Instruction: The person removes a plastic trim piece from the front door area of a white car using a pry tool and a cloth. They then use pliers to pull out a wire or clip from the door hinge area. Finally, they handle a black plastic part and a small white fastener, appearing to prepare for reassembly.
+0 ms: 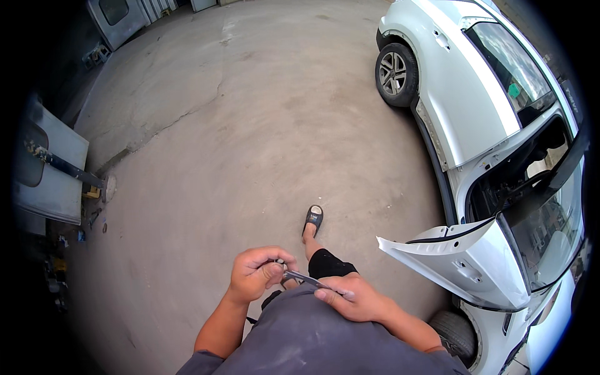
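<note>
1. While the person stands on the concrete yard floor (250,125) beside the white car (475,94), both hands meet in front of the belly, well to the left of the car's open front door (462,256).
2. The left hand (255,272) is curled shut, its grip closed on a small metal piece at one end of a slim grey tool (306,280); the piece is too small to name.
3. The right hand (356,300) lies over the tool's other end, fingers wrapped on it and the forefinger laid along the shaft.
4. The tool runs slantwise between the two hands, close above the grey shirt (306,337), away from the car body.
5. Ahead of the hands a foot in a dark sandal (313,219) rests on the floor, with a black knee sleeve (328,264) just behind it.
6. As a judgement, the work is at an early stage: the tool is being readied or fitted in the hands, and nothing shows it applied to the car yet. The door stands open and the opening behind it looks untouched.
7. Far to the left of the car, a detached pale panel (53,169) with a dark bar (65,165) across it stands at the yard's edge, among small bits of clutter.
</note>
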